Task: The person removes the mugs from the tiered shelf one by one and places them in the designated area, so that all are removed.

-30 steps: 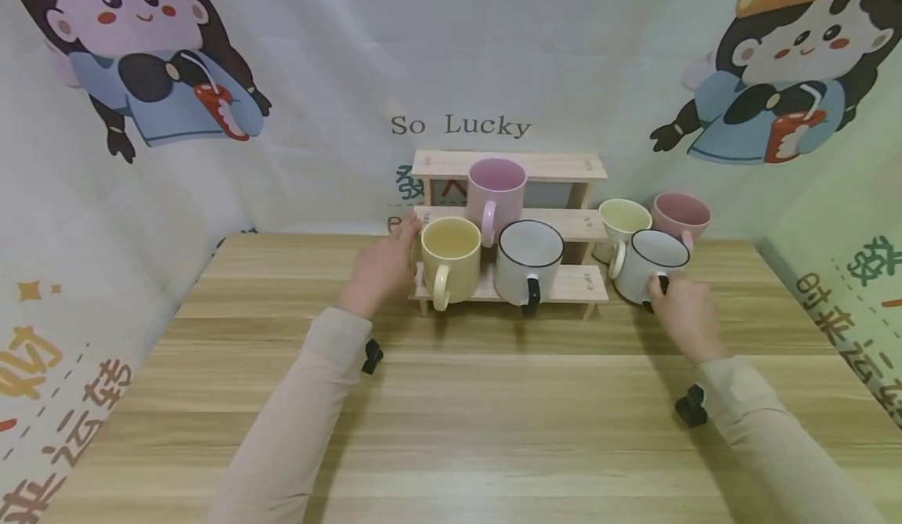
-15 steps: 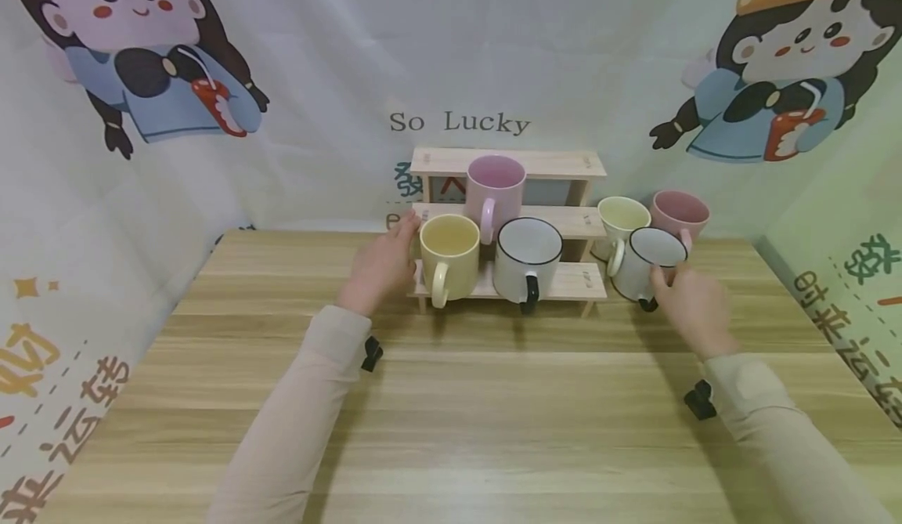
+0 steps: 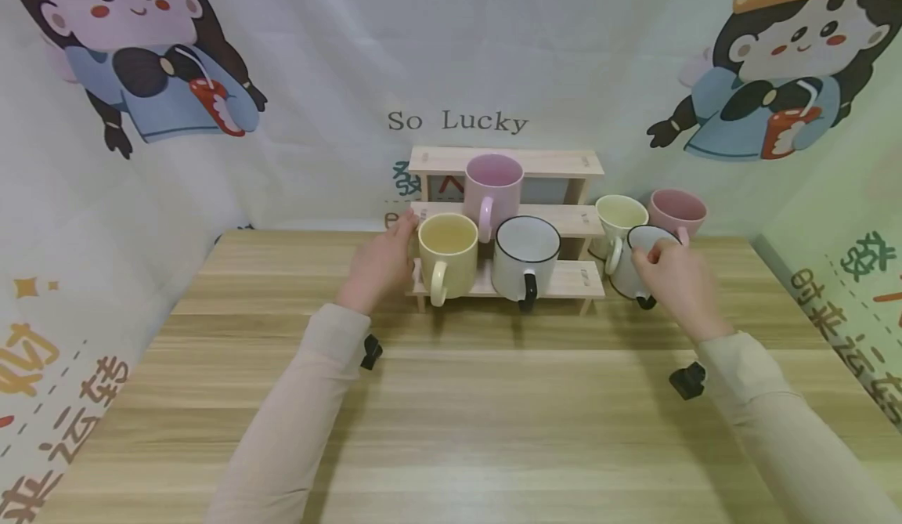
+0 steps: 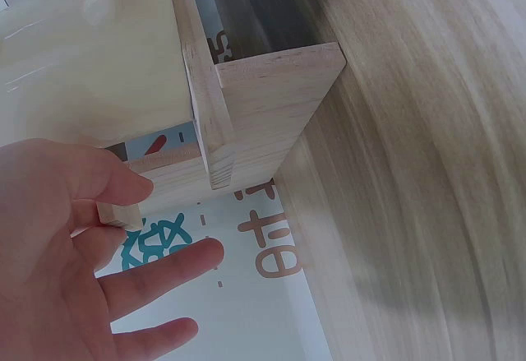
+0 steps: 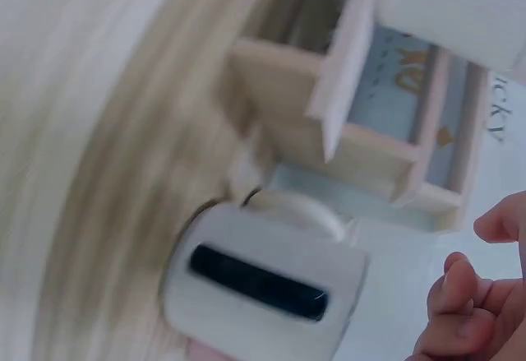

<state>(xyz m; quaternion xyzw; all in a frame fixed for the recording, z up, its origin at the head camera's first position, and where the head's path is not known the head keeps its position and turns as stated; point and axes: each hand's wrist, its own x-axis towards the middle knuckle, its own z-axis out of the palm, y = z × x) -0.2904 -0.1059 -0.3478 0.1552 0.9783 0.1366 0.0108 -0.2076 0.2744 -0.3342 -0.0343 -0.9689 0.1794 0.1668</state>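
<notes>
On the table stands a three-tier wooden shelf (image 3: 564, 162). My left hand (image 3: 380, 269) pinches the end of its middle board between thumb and index finger, as the left wrist view shows, with the other fingers spread. Right beside that hand a yellow mug (image 3: 461, 269) sits on the lowest tier. To the shelf's right is a white mug (image 5: 263, 242) with a black rim and black handle. My right hand (image 3: 680, 289) hovers over its near side, fingers loosely curled around nothing, the thumb apart. From the head view, this hand hides part of the mug.
Another white mug (image 3: 514, 273) with a black handle shares the lowest tier. A lilac mug (image 3: 493, 187) is on the middle tier. Behind the right-hand white mug stand a pale green cup (image 3: 620, 215) and a dusty pink mug (image 3: 676, 207). A printed cloth (image 3: 317, 156) hangs behind.
My right hand has let go of the white mug's black handle and risen over its near rim. The left hand stays at the shelf's end.
</notes>
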